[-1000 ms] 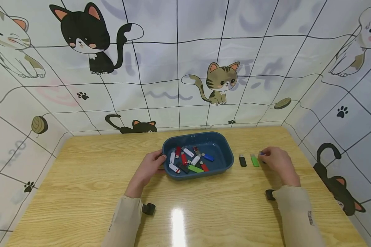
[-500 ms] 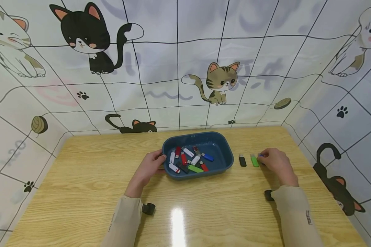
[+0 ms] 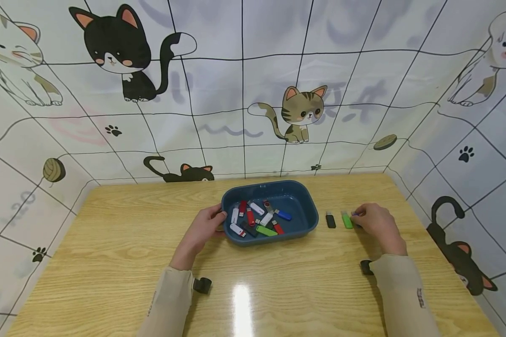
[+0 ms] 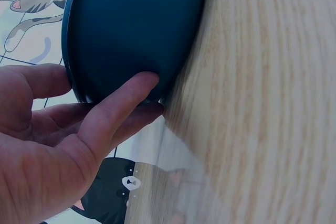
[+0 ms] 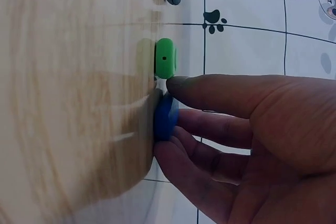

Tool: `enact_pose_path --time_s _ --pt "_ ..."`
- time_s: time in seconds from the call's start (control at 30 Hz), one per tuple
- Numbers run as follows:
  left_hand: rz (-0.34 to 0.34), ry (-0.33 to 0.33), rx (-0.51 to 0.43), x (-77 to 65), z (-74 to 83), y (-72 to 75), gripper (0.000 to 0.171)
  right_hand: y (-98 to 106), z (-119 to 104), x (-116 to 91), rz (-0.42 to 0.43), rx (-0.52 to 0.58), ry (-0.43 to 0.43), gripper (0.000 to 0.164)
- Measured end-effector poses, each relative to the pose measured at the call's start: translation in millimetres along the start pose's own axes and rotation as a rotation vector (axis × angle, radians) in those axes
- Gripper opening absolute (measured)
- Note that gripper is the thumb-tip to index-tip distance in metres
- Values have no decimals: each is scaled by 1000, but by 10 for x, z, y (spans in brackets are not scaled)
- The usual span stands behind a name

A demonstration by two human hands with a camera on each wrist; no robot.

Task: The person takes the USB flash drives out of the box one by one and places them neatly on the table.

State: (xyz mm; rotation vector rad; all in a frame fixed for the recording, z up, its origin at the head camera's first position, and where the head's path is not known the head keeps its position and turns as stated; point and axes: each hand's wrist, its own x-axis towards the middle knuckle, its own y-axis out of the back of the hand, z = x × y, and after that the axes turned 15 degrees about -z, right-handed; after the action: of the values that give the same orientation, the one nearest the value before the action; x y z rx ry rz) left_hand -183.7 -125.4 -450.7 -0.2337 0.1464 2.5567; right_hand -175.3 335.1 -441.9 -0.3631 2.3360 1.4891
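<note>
In the head view, my left hand [image 3: 204,225] holds the left end of a dark blue plastic tray [image 3: 308,206]; the left wrist view shows fingers [image 4: 118,103] against the tray's outer wall [image 4: 131,30] and another digit at its rim. Several USB sticks in red, white, green, blue and black lie in the tray. On the right, my right hand [image 3: 377,223] pinches a blue USB stick [image 5: 166,119], low at the tabletop. Right beside it lies a green USB stick [image 3: 347,220], with a black USB stick [image 3: 331,220] further left in the same row.
The wooden table [image 3: 122,262] carries the tray near its back edge. Behind and on both sides rises a white cat-patterned sheet [image 3: 219,93]. Black straps with small boxes sit at both wrists, below the beige sleeves.
My right hand has shifted slightly left, bringing the blue USB stick closer to the green one. The left hand and tray stay where they were.
</note>
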Motion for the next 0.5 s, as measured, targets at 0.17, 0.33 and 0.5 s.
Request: enact_pose_path --time_s 0.17,0.33,0.5 --pt "2 -6 2 -8 -10 4 47 7 -10 -6 -3 3 -1 39" --pt "2 2 -11 -5 -2 -2 47 37 -30 -42 13 -3 -9 43" --pt "0 4 -10 -4 5 -7 47 92 -129 -95 33 27 -29 48"
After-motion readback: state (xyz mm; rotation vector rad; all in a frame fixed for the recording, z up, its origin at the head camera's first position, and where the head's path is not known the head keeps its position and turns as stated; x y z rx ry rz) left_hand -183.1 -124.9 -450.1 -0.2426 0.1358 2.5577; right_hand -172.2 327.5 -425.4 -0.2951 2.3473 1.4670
